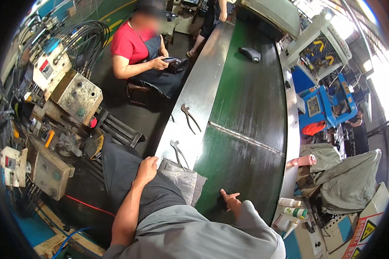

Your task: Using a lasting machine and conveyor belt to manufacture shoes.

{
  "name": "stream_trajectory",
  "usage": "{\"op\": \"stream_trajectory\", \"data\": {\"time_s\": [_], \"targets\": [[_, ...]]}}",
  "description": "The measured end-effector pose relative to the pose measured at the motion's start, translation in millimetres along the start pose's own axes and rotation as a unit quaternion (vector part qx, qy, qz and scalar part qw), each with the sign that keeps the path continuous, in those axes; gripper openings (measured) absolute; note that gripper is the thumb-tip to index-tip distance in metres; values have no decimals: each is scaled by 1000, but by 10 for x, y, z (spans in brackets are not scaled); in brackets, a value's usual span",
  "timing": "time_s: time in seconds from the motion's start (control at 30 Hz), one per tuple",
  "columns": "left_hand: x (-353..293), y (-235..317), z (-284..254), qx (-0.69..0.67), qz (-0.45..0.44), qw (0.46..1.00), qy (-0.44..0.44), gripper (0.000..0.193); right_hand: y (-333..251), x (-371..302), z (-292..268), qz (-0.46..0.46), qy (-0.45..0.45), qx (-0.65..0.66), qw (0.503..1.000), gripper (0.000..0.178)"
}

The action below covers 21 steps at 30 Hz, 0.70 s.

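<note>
My left hand (147, 170) rests by my dark-clad knee at the steel ledge, its fingers curled together and nothing showing in it. Over the green conveyor belt (246, 103), my right hand (231, 200) has its fingers stretched out and apart, holding nothing. Between my hands, a folded grey flower-patterned cloth (181, 181) lies on the ledge's near end. One pair of pliers (177, 152) lies just beyond the cloth, its handles reaching it. Farther up the steel ledge (199, 95) is a second pair of pliers (189, 117).
A dark, rounded shoe-like piece (250, 54) lies far up the belt. At the left, a seated person in red (136, 47) handles a similar dark piece. Control boxes (75, 93) and hoses crowd the left. Bottles (294, 212) and covered machinery (345, 181) stand right of the belt.
</note>
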<state>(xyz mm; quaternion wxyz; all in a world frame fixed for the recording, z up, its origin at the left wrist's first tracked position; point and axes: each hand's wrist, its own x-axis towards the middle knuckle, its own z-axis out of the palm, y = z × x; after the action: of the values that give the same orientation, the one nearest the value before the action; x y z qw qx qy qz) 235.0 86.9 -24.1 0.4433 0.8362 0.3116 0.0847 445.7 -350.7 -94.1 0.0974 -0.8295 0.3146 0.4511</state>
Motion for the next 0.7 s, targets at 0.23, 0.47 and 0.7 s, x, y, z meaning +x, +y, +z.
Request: {"op": "stream_trajectory", "data": {"time_s": [0.23, 0.47, 0.7], "targets": [[-40, 101, -59, -16, 51, 998, 42, 25, 275, 938, 80, -15, 72, 42, 996, 157], [-195, -6, -149, 19, 32, 999, 18, 28, 61, 82, 180, 24, -17, 22, 999, 131], [-173, 160, -16, -17, 42, 999, 1, 27, 136, 199, 152, 71, 62, -24, 995, 127]]}}
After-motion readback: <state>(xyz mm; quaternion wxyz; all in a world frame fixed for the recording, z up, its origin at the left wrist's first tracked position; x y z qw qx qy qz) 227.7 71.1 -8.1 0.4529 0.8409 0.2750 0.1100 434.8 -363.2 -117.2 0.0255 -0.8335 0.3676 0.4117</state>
